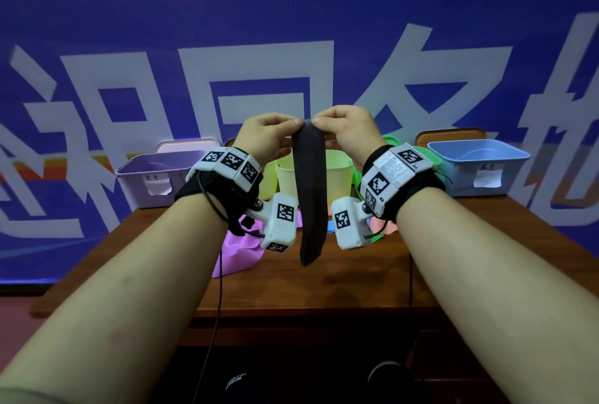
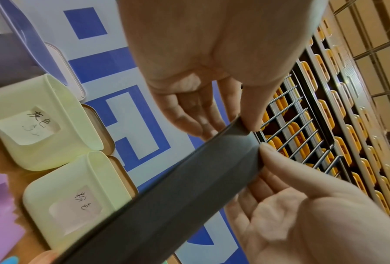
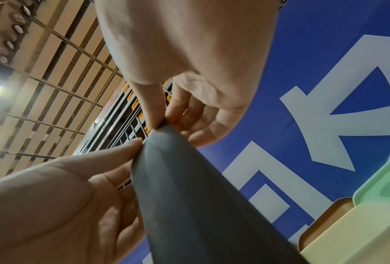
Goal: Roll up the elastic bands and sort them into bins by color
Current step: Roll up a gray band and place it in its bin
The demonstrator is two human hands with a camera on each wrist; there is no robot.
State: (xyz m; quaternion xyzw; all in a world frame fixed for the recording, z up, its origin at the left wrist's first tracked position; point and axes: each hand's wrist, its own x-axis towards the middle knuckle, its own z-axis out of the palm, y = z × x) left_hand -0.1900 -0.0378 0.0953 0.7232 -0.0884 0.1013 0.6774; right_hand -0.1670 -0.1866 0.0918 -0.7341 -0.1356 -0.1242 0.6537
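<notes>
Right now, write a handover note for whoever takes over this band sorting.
Left hand and right hand both pinch the top end of the grey band, which hangs unrolled above the table.
Bins along the back: purple bin, yellow bins, blue bin.
A pink band and other coloured bands lie loose on the table.
Left: roll the grey band, bin it, then do the rest.

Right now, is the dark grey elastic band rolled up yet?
Not rolled: the dark grey elastic band hangs full length, its top pinched by left hand and right hand.
</notes>
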